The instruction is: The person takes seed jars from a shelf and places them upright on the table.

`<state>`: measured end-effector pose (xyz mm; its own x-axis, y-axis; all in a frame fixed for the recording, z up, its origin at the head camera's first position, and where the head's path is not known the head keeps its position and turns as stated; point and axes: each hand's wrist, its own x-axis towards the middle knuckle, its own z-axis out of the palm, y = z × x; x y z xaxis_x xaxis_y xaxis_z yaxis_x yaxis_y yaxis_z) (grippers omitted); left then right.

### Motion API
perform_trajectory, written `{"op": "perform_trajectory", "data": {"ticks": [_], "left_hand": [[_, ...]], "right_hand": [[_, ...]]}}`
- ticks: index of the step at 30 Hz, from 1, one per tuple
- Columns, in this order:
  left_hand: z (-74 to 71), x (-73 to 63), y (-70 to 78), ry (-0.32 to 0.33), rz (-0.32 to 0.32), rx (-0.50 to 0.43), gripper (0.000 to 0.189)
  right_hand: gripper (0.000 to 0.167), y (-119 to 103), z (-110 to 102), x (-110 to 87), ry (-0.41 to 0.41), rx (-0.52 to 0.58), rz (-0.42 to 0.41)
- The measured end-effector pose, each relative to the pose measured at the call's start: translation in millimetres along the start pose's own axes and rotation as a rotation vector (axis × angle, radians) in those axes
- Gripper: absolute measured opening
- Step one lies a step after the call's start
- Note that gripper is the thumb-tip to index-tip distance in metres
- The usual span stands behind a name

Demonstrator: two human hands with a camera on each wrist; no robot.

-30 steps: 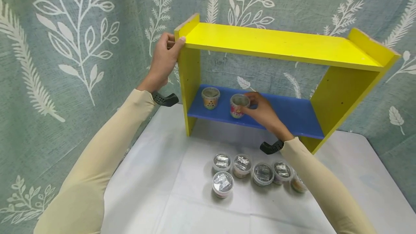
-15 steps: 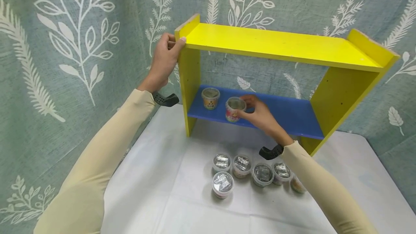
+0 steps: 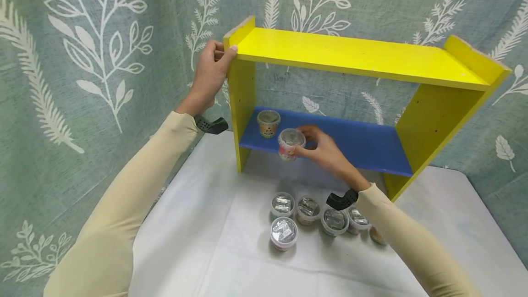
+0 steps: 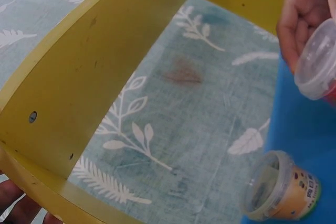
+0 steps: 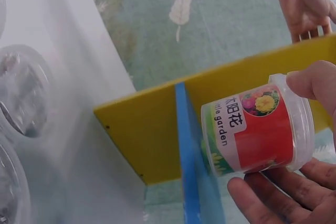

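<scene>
My left hand (image 3: 209,72) grips the upper left corner of a yellow shelf unit (image 3: 350,54), thumb on its front edge. In my right hand (image 3: 327,152) I hold a clear plastic tub (image 3: 290,145) between thumb and fingers. Its red label (image 5: 262,135) has flowers and the words "little garden" on it. The tub is at the front edge of the blue shelf board (image 3: 359,143); whether its base touches the board I cannot tell. A second tub (image 3: 268,124), with an orange label, stands on the board's left end, also seen in the left wrist view.
On the white tabletop (image 3: 198,242) before the shelf stand several lidded tubs (image 3: 283,233) with silvery packets visible inside. My right forearm partly covers the rightmost tub (image 3: 377,236). A green leaf-patterned cloth (image 3: 165,35) hangs behind and to the left.
My right hand has brought the red-labelled tub left and toward me, from over the blue board to its front edge. My left hand has stayed on the shelf corner.
</scene>
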<state>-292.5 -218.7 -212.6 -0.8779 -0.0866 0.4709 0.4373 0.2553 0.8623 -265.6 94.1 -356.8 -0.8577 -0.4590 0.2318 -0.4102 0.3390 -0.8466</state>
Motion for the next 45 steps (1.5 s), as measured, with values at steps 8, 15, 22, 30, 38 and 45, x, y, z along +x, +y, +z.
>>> {"op": "perform_trajectory", "data": {"ticks": [8,15,22,30,38,45], "left_hand": [[0.6,-0.9,1.1,0.001,0.002,-0.005,0.035],[0.3,-1.0,1.1,0.003,-0.002,0.003,0.035],[1.1,0.7,-0.7,0.005,0.000,-0.007,0.035],[1.4,0.5,-1.6,0.007,0.009,-0.007,0.034],[2.3,1.1,-0.6,0.000,0.018,-0.012,0.034],[2.0,0.2,-0.7,0.011,0.002,-0.006,0.034]], "right_hand": [[0.061,-3,14,-6.8,-0.040,-0.003,-0.025],[0.057,-3,26,-11.1,-0.056,0.053,-0.036],[0.058,2,38,-12.7,-0.088,0.090,-0.056],[0.058,5,49,-15.1,-0.149,0.094,-0.078],[0.058,7,64,-17.4,-0.214,0.082,-0.084],[0.059,12,79,-20.6,-0.269,0.043,-0.074]]}}
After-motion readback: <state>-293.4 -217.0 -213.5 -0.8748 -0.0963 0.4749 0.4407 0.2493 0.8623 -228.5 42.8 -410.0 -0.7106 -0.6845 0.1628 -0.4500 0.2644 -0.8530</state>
